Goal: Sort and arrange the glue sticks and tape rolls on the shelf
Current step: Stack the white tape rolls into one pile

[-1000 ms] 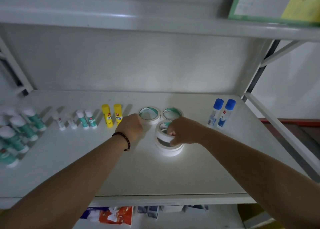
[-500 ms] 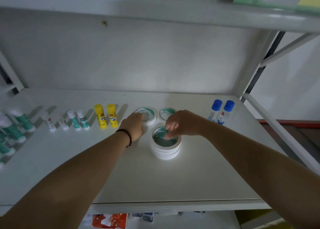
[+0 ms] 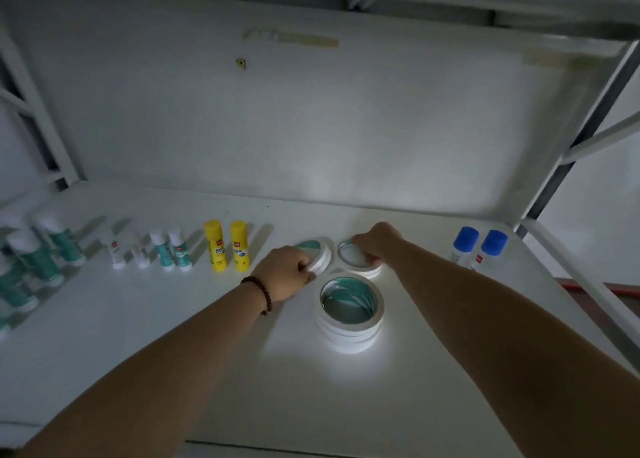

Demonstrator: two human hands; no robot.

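left hand (image 3: pixel 287 274) curled on the near edge of the rear-left tape stack (image 3: pixel 317 253), fingers gripping its rim; right hand (image 3: pixel 375 244) curled over the rear-right tape stack (image 3: pixel 358 258), fingertips on its top ring. half a second earlier the right hand was at the near tape stack (image 3: pixel 350 310), and a second earlier it was lowering a roll onto that stack; it has since left it and reached back to the rear-right stack, while the left hand has stayed at the rear-left one. the near stack now stands free, several rolls high, its teal cores aligned, with neither hand touching it. judged from this, the front stack is finished and the two rear stacks are being squared up or drawn in, so that the three sit close together in a triangle. to the left, along the shelf (image 3: pixel 173 336), two yellow glue sticks (image 3: pixel 227 244) stand upright just beside the tape, then paired small teal glue sticks (image 3: pixel 171 249) and white glue sticks (image 3: pixel 126 249), then larger teal ones (image 3: pixel 38 256) at the blurred left edge. two blue-capped glue sticks (image 3: pixel 479 246) stand well apart to the right. the shelf is white, backed by a pale wall panel (image 3: pixel 311 118) with a strip of old tape, framed by white metal uprights (image 3: pixel 581 138), under dim light
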